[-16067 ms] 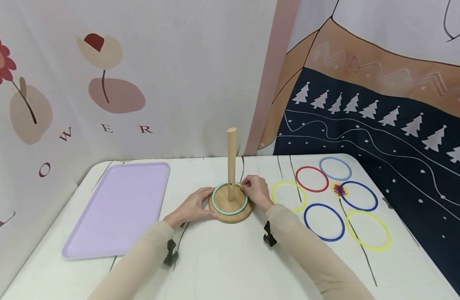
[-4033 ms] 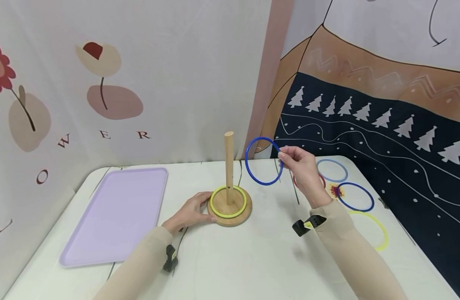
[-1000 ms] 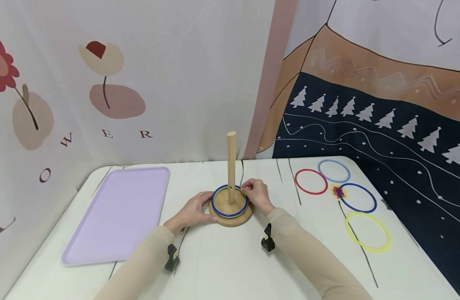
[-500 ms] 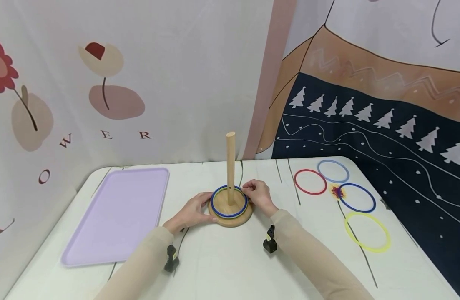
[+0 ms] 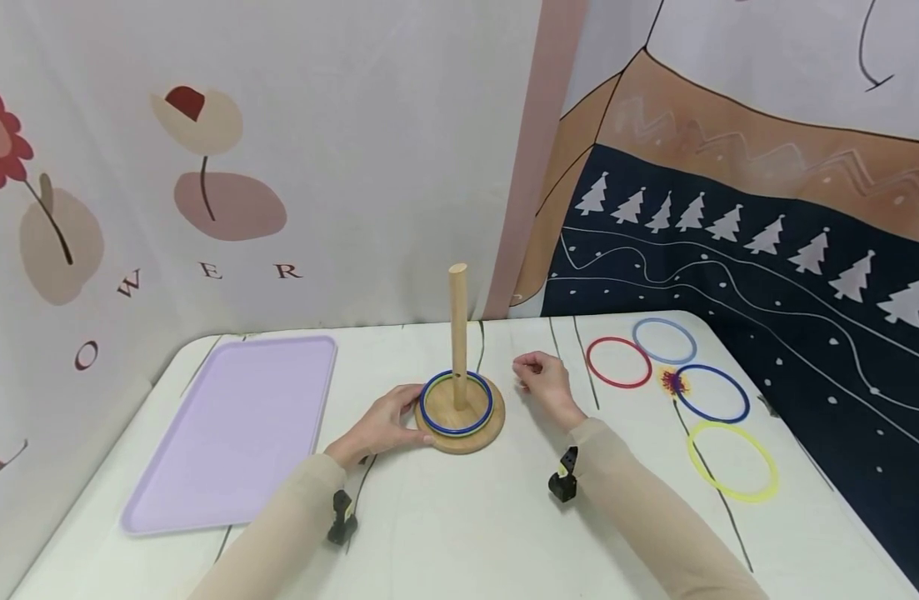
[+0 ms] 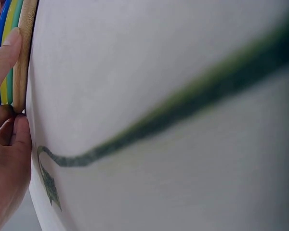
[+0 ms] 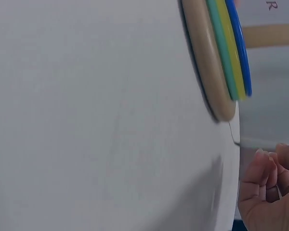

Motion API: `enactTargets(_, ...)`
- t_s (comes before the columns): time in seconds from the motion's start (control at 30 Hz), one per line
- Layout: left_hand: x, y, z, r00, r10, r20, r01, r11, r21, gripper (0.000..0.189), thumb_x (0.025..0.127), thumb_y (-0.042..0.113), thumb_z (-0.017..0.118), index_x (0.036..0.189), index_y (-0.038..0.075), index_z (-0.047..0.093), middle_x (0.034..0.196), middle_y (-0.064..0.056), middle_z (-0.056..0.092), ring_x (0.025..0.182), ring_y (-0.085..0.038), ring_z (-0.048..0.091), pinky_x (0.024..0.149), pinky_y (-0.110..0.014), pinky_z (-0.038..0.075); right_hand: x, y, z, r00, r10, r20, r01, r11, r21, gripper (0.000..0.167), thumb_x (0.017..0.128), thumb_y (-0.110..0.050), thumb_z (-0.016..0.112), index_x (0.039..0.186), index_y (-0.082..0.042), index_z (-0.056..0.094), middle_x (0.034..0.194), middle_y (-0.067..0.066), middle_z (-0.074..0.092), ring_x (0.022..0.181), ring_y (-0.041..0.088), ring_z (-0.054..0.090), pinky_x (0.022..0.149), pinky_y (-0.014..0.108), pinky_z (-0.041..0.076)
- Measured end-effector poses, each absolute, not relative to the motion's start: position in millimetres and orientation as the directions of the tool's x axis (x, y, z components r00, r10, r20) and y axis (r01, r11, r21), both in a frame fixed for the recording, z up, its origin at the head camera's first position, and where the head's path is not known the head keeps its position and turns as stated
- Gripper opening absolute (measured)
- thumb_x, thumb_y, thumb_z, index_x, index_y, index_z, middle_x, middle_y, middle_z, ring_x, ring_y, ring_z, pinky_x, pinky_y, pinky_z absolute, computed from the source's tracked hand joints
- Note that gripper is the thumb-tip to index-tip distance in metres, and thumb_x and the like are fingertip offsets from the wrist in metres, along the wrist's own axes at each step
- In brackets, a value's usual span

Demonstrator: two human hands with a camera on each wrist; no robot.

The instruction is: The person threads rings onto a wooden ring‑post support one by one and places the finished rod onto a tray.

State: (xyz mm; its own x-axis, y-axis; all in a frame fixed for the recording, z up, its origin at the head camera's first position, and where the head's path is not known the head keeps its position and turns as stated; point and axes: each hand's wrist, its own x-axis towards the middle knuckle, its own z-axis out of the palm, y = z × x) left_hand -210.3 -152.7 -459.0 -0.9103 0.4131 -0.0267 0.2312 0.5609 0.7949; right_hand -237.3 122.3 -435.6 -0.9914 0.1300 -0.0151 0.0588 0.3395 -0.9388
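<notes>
Presently, the wooden stand (image 5: 459, 358) at mid-table is being gripped at its left edge by the left hand (image 5: 384, 421), with thumb and fingers bent around the base rim. Around the post, a teal ring (image 7: 224, 48), a yellow ring (image 7: 232, 48) and a blue ring (image 7: 241, 48) are being borne in ascending order. Just right of the stand, the right hand (image 5: 546, 385) is being held apart from it, fingers loosely curled, narrowly spaced.

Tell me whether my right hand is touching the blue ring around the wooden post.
Apart. The head view shows white tabletop between your right hand and the blue ring.
</notes>
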Motion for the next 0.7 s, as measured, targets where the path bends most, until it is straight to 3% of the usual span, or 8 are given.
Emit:
enactTargets(0.3, -210, -152, -459, -0.911, 0.410, -0.033, 0.219, 0.550, 0.806, 0.085, 0.068, 0.024, 0.085, 0.139, 0.003, 0.043, 0.142, -0.014, 0.042, 0.132, -0.028, 0.040, 0.113, -0.035, 0.035, -238, 174, -427, -0.958, 0.281, -0.050, 0.140, 0.308, -0.941, 0.022, 0.094, -0.011, 0.056, 0.111, 0.001, 0.062, 0.092, 0.008, 0.058, 0.071, 0.010, 0.054, 0.059, 0.013, 0.052)
enactTargets(0.57, -210, -152, -458, -0.915, 0.401, -0.035, 0.213, 0.557, 0.803, 0.085, 0.067, 0.025, 0.085, 0.139, 0.004, 0.044, 0.142, -0.013, 0.042, 0.132, -0.028, 0.041, 0.113, -0.035, 0.035, -238, 229, -433, -0.844, 0.532, -0.074, 0.196, 0.176, -0.965, 0.028, 0.094, -0.010, 0.054, 0.119, 0.000, 0.059, 0.094, 0.004, 0.051, 0.083, 0.017, 0.056, 0.064, 0.013, 0.055)
enactTargets(0.7, -210, -152, -459, -0.915, 0.402, -0.032, 0.217, 0.557, 0.802, 0.085, 0.067, 0.025, 0.085, 0.138, 0.004, 0.044, 0.141, -0.013, 0.043, 0.132, -0.028, 0.041, 0.113, -0.035, 0.035, -236, 246, -435, -0.801, 0.593, -0.076, 0.246, 0.211, -0.946, 0.031, 0.095, -0.011, 0.052, 0.125, -0.003, 0.057, 0.100, 0.003, 0.051, 0.081, 0.012, 0.052, 0.060, 0.009, 0.050)
